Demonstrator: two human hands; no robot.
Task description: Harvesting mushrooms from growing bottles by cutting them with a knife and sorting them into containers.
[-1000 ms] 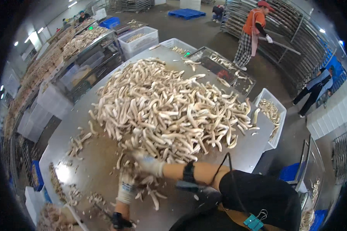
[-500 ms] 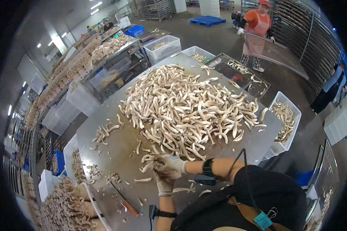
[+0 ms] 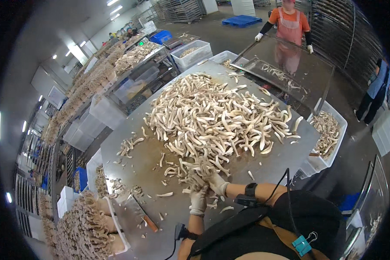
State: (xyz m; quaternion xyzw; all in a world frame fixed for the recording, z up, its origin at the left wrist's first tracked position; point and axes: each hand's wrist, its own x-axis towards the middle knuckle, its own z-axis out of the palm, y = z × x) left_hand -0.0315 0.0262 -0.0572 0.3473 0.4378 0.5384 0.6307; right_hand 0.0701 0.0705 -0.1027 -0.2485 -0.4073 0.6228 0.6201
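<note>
A large heap of pale, long-stemmed mushrooms (image 3: 216, 117) covers the middle of the metal table (image 3: 286, 158). At the heap's near edge, my gloved left hand (image 3: 198, 200) and gloved right hand (image 3: 215, 181) are side by side. Their soiled fingers stretch forward among the mushrooms, touching some; the fingertips blend with the stems there. A single mushroom (image 3: 164, 194) lies left of my hands. Farther left is a knife (image 3: 144, 216) with a wide blade and an orange-brown handle, among trimmed bits.
Mushroom clusters fill a white crate (image 3: 125, 236) at lower left. A white bin (image 3: 340, 130) of mushrooms stands at the table's right. Beyond the table, a co-worker (image 3: 289, 26) in an orange top holds a large tray (image 3: 307, 65) near its far right corner. Racks stand behind.
My hands have moved forward and right, from close together to side by side at the heap's edge. The co-worker has brought the tray closer to the table. The whole view has shifted slightly.
</note>
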